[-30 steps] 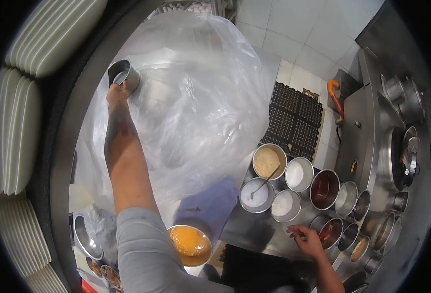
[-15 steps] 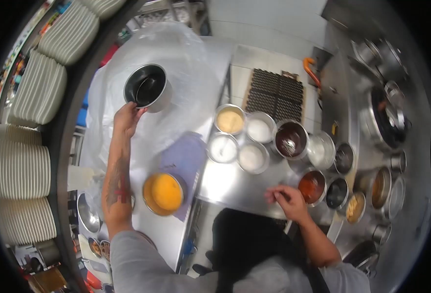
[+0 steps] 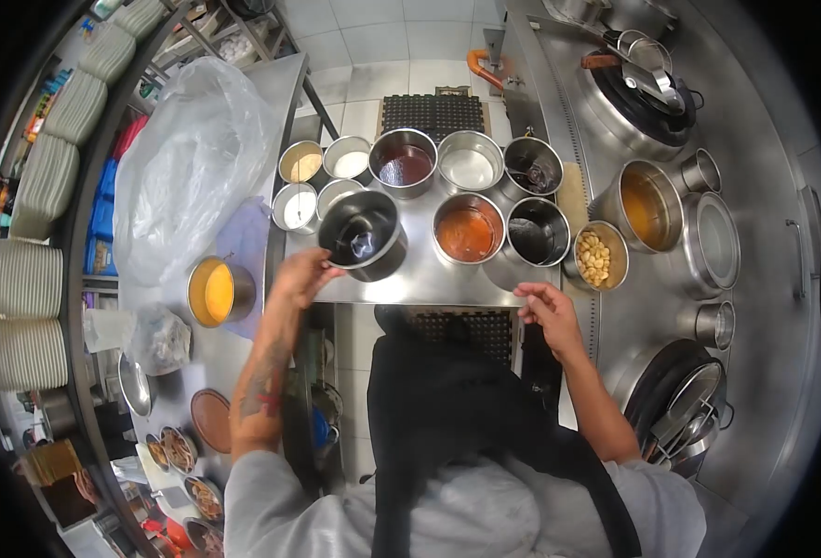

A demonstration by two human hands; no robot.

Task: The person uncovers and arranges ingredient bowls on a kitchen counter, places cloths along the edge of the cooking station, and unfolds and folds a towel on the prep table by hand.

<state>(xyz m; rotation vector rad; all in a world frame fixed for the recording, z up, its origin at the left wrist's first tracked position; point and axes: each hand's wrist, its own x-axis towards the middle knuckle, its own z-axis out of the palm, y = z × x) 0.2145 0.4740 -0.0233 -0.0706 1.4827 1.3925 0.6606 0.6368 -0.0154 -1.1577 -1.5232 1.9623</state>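
My left hand point(image 3: 303, 276) is closed on the lower left side of a round metal pot point(image 3: 384, 260) with dark liquid inside. The pot is over the front of the steel counter point(image 3: 410, 290); whether its base touches is unclear. It partly covers a container of white contents point(image 3: 338, 195). Empty and half curled, with fingers apart, my right hand point(image 3: 552, 314) hovers at the counter's front edge. Nearest to it are a pot of black contents point(image 3: 538, 231) and a pot of peeled garlic-like cloves point(image 3: 595, 259). A pot of orange-red sauce point(image 3: 468, 230) stands between the hands.
Several other metal containers line the counter, including a dark red one point(image 3: 404, 166) and a clear one point(image 3: 471, 163). Left, a table bears a plastic sheet point(image 3: 196, 139) and a pot of yellow liquid point(image 3: 217, 291). Stacked plates point(image 3: 20, 279) fill the left shelf; pans point(image 3: 675, 409) lie right.
My left hand has carried the dark-liquid pot from the plastic-covered table rightward to the steel counter. My view has turned right. The right hand stays empty, its fingers now more spread.
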